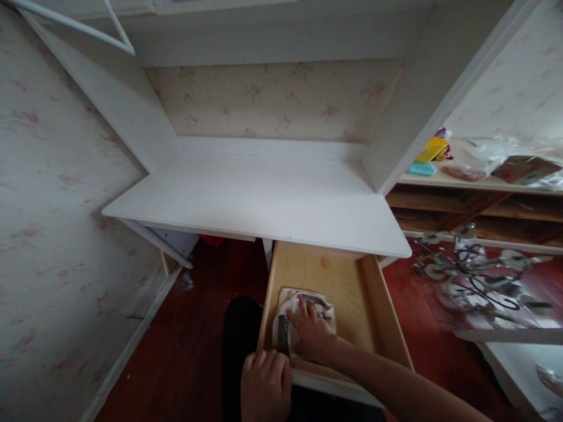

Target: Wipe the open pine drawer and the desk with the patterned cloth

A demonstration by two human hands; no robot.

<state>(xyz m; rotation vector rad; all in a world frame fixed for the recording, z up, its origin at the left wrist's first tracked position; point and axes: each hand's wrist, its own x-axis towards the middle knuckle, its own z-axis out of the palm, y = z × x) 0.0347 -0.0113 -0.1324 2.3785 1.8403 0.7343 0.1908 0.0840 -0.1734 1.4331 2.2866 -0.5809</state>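
Observation:
A wooden drawer (352, 293) is pulled out from under the white desk (264, 190). A folded, patterned cloth (323, 302) in cream and grey-purple lies at the drawer's left front. My right hand (310, 331) reaches in from the right and rests on top of the cloth, its fingers spread. At the drawer's front left corner, my left hand (267, 381) is closed over the edge with its fingers curled. The underside of the cloth and the left thumb are hidden.
Flower-patterned wallpaper (53, 234) runs close on the left. On the right, a chandelier (484, 269) with curved dark arms is near the red floor (176, 351). A low shelf (461, 181) behind it holds plastic bags and a cardboard box (525, 169).

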